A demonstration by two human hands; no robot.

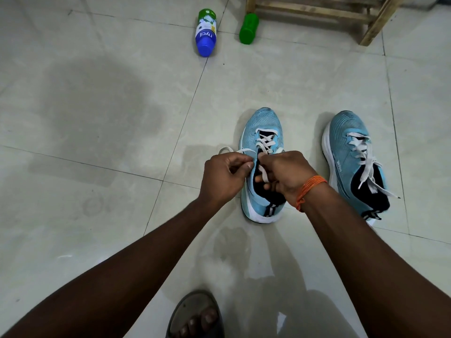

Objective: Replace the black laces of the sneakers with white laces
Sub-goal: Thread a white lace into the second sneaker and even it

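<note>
Two light-blue sneakers stand on the tiled floor. The left sneaker (262, 132) carries a white lace (266, 142) crossed through its upper eyelets. My left hand (223, 178) pinches one end of that lace at the shoe's left side; a loop of it trails onto the floor. My right hand (284, 174), an orange thread at its wrist, holds the other lace strand over the shoe's opening and hides the lower eyelets. The right sneaker (351, 152) is laced in white, its ends lying loose. No black lace is in sight.
A blue and green bottle (206, 32) lies on the floor farther off, a green container (249, 29) beside it. A wooden rack (317, 11) stands at the top right. My sandalled foot (195, 315) is at the bottom edge.
</note>
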